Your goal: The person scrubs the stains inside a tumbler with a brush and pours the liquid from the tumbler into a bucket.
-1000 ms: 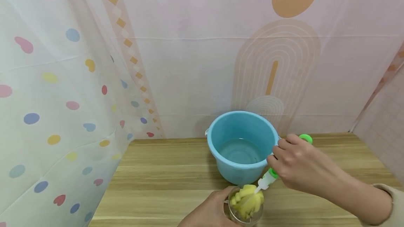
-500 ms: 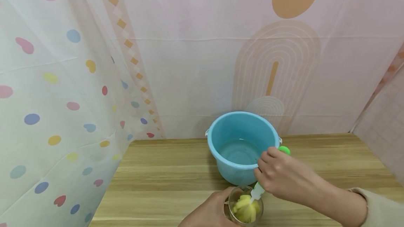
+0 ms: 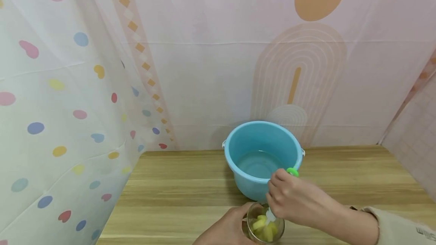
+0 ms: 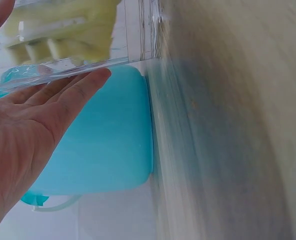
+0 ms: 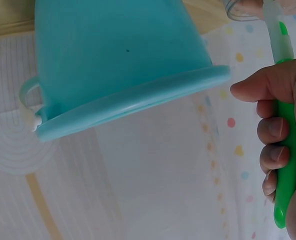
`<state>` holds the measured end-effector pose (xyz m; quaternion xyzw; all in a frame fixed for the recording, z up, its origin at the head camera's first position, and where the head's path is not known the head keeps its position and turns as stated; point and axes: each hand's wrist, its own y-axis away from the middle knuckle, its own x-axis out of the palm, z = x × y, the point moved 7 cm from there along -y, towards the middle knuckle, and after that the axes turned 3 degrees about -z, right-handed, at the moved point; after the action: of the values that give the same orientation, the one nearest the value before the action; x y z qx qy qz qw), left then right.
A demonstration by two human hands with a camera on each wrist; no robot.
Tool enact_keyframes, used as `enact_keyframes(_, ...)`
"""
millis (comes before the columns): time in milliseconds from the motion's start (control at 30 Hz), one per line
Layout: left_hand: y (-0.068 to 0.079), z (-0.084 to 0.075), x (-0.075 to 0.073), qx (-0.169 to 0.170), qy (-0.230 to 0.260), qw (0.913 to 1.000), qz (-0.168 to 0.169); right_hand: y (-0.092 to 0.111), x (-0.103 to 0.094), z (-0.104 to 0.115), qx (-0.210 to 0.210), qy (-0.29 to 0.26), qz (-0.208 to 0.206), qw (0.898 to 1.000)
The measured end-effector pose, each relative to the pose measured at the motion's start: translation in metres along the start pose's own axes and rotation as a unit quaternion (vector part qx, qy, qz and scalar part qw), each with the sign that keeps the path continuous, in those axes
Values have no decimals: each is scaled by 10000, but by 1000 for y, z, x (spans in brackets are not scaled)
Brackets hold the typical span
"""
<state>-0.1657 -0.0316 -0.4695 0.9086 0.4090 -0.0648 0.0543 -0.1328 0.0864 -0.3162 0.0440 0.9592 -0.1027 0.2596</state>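
My right hand [image 3: 289, 199] grips the green handle [image 5: 288, 172] of a sponge bottle brush, fingers wrapped round it. The brush's white neck [image 3: 270, 215] points down into a clear glass cup [image 3: 250, 233] at the bottom of the head view. Its yellow sponge head [image 3: 263, 228] is inside the cup, pressed toward the bottom. My left hand [image 3: 228, 227] holds the cup from the left side; in the left wrist view the fingers [image 4: 83, 95] lie along the glass and the thumb is on the other side. The cup's base is close to the tabletop.
A light blue bucket [image 3: 243, 186] with some water in it stands right behind the cup, its white handle hinge [image 3: 303, 153] on the right. The wooden table [image 3: 170, 188] ends at a patterned curtain [image 3: 204, 86] at the back and a dotted curtain [image 3: 78, 135] on the left.
My right hand has moved down and left, pushing the sponge head from the cup's mouth deeper inside. The left hand and cup stay in place.
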Motion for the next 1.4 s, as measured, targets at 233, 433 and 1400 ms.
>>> enact_keyframes(233, 0, -1, 2, 87, 320, 9994, 140, -11, 5, 15, -261, 281, 81, 9992)
enact_keyframes(433, 0, 0, 5, 81, 629, 9976, 265, -16, 8, 18, -322, 364, 255, 9985)
enact_keyframes(1400, 2, -1, 2, -213, 39, 9998, 13, -3, 33, 3, 84, 298, 930, 9952)
